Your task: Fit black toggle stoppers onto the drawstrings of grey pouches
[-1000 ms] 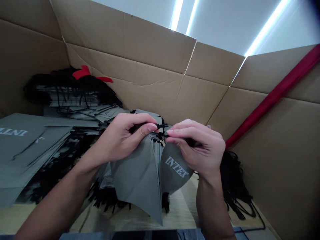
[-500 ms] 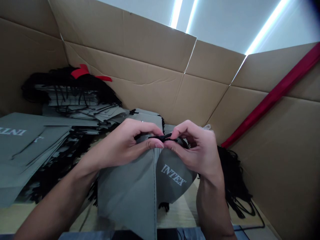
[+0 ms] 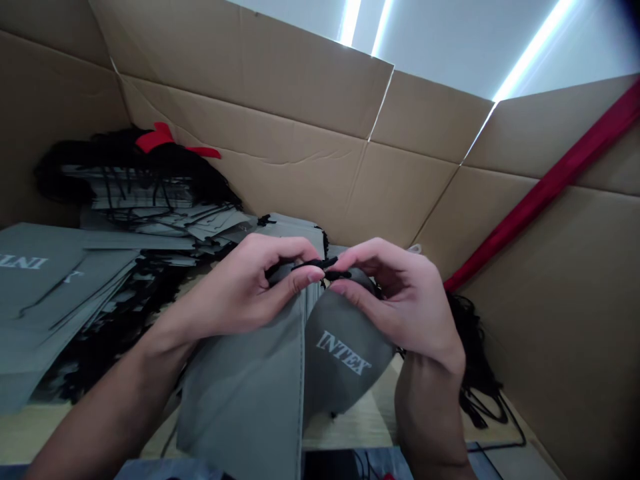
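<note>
A grey fabric bag (image 3: 345,333) with white INTEX lettering hangs below my two hands, one grey panel (image 3: 245,393) folding toward me on the left. Between thumb and forefinger, my left hand (image 3: 265,287) pinches a black cord (image 3: 320,265) at the bag's upper edge. My right hand (image 3: 395,293) is closed in a pinch at the other side of the same cord, fingertips close to those of my left. The cord's exact looping is partly hidden by my fingers.
Stacked grey bags (image 3: 65,267) with black cords lie at the left, a bundle of black cords (image 3: 125,157) with a red strip (image 3: 155,138) behind them. More black cords (image 3: 470,347) lie right. Cardboard walls (image 3: 300,120) enclose the table, with a dark red band (image 3: 540,190) along the right.
My right fingertips have opened slightly apart around the cord, and its dark strands now show more separately. The bag has shifted a little to the left.
</note>
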The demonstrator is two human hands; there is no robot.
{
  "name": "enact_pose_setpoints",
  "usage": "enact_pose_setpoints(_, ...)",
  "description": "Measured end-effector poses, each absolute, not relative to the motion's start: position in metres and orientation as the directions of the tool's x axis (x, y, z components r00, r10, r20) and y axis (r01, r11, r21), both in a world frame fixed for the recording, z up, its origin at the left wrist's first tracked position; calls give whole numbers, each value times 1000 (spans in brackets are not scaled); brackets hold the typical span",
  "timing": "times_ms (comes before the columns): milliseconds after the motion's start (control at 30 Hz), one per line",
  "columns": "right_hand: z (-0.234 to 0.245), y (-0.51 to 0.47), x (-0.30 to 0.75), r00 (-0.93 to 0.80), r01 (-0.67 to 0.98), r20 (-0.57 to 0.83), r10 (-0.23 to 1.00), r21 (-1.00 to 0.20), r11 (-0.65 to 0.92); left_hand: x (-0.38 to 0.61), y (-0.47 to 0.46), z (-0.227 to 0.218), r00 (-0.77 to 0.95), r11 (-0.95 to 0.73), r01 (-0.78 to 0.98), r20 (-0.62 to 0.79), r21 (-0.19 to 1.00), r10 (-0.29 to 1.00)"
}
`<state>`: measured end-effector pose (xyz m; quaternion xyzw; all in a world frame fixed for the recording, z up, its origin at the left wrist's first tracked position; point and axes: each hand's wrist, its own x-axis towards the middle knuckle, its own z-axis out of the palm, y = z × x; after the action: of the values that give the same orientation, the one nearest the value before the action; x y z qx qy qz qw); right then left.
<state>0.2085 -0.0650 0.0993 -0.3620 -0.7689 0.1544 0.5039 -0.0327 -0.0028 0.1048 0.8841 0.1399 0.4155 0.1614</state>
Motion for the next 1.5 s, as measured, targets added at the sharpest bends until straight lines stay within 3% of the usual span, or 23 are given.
enact_pose_setpoints(100, 102, -68, 211, -201, 426, 694, 691, -573, 700, -35, 2, 103, 623, -931, 100, 708, 351, 334)
enact_pose_setpoints(300, 107, -72, 221, -228, 492, 749, 622, -462, 738, -39, 13, 99, 584, -979, 187, 793, 77, 174)
enact_pose_setpoints(400, 106, -71, 223, -233, 523, 735, 637, -458, 719, -40, 15, 99, 596, -986, 164, 794, 26, 121)
enact_pose_setpoints(633, 99, -62, 219, -205, 307, 709, 675, -608, 732, -40, 15, 100, 579, -991, 116, 806, 72, 127)
enact_pose_setpoints(867, 98, -58, 216, -210, 255, 718, 664, -615, 746, -40, 18, 101, 563, -987, 104, 811, 122, 159)
enact_pose_setpoints(1233, 97, -58, 216, -190, 307, 712, 676, -611, 730, -41, 19, 101, 564, -989, 131, 815, 73, 135)
enact_pose_setpoints(1333, 99, -60, 215, -192, 351, 735, 651, -568, 745, -39, 19, 99, 555, -981, 176, 816, 77, 164)
enact_pose_setpoints(1500, 102, -65, 204, -200, 520, 816, 542, -380, 765, -25, 9, 94, 563, -976, 144, 798, 162, 215)
